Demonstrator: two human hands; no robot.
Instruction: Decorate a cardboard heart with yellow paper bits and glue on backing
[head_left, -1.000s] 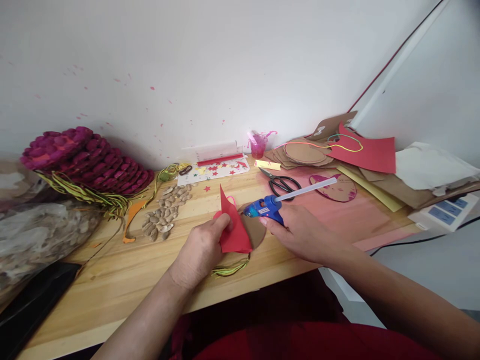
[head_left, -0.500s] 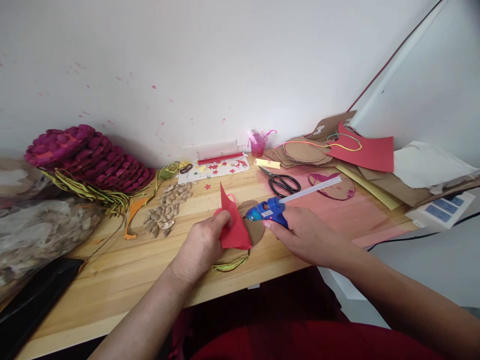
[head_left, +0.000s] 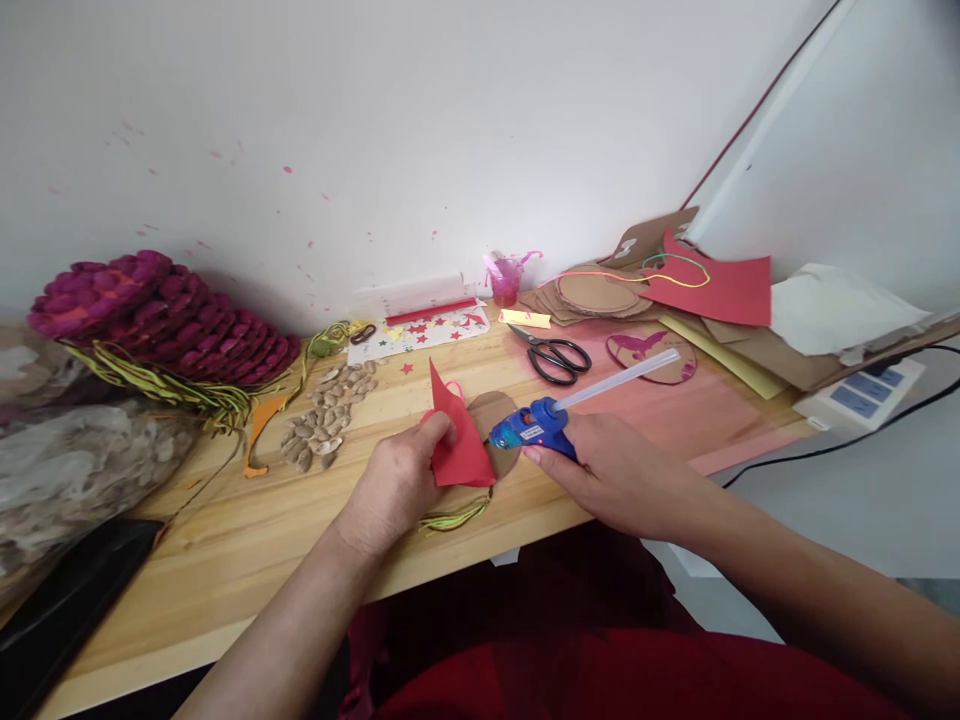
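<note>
My left hand point(head_left: 401, 475) pinches a folded piece of red paper point(head_left: 463, 450) over a round cardboard disc point(head_left: 501, 412) near the table's front edge. My right hand point(head_left: 611, 470) is wrapped round the handle of a blue glue gun point(head_left: 536, 425), a long clear glue stick point(head_left: 619, 380) jutting from its back. The nozzle points left, close to the paper's right edge; whether it touches cannot be made out. A yellow-green tassel point(head_left: 455, 517) hangs out below the paper. Black scissors point(head_left: 555, 358) lie behind the glue gun.
Shells point(head_left: 322, 425) and an orange scrap point(head_left: 262, 435) lie to the left, beside stacked magenta discs point(head_left: 165, 315) and a plastic bag point(head_left: 82, 480). At the back stands a pink-stained cup point(head_left: 505, 285). Cardboard rounds point(head_left: 596, 292), red paper point(head_left: 731, 285) and a power strip point(head_left: 859, 395) are at the right.
The view has shifted slightly, so most things sit a little further left. Both hands keep their holds, with the glue gun still beside the red paper.
</note>
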